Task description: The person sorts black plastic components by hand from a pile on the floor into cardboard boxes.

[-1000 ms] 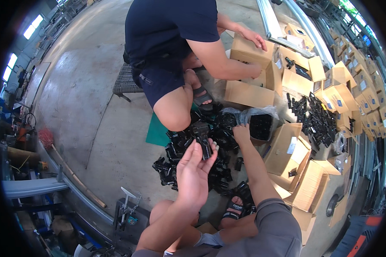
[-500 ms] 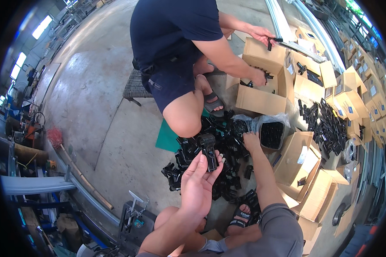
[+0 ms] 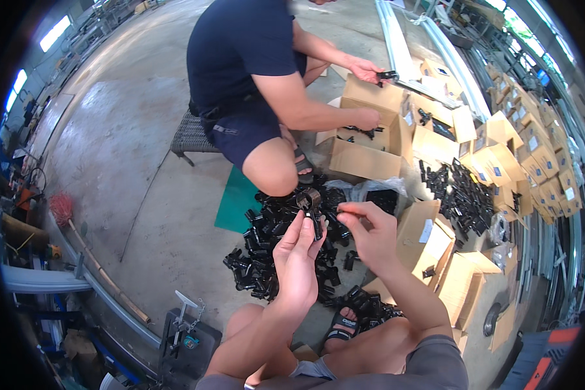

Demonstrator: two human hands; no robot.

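My left hand [image 3: 296, 265] is closed around the lower part of a black clamp-like fitting [image 3: 310, 200], with its round, ring-shaped end pointing up. Just right of it my right hand [image 3: 375, 239] is raised, thumb and forefinger pinched together. Whatever lies between those fingertips is too small to make out. Below both hands spreads a heap of similar black fittings [image 3: 253, 273] on the floor. Behind my right hand, clear plastic film [image 3: 364, 190] lines a container of small black pieces, partly hidden.
Across from me a co-worker [image 3: 240, 65] crouches beside an open cardboard box [image 3: 365, 158], a black part in one hand. More black parts [image 3: 465, 198] lie at right, near open cartons [image 3: 422, 240] and stacked boxes [image 3: 539, 153]. A metal stand [image 3: 188, 344] is at lower left.
My right hand has come up from the plastic-lined container to beside the fitting. The fitting has turned in my left hand, showing its ring opening. The whole view has shifted slightly.
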